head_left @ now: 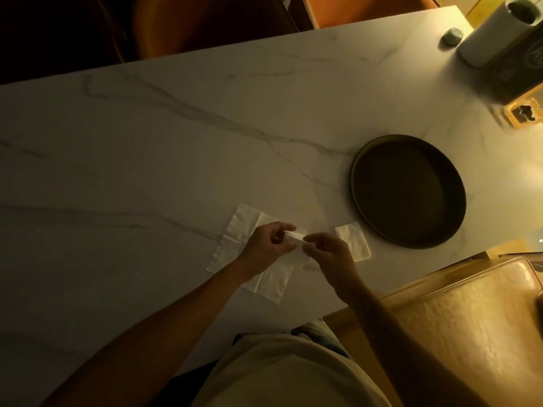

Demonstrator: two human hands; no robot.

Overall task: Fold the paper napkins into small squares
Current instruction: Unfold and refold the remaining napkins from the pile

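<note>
Here, a small folded napkin pinched between my left hand and right hand, just above the unfolded napkin on the desk.

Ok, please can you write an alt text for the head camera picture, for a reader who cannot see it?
Seen from above, a person's left hand and right hand pinch a small folded napkin between them over an unfolded napkin on a marble table. A finished folded square lies to the right, beside an empty dark round tray.
</note>
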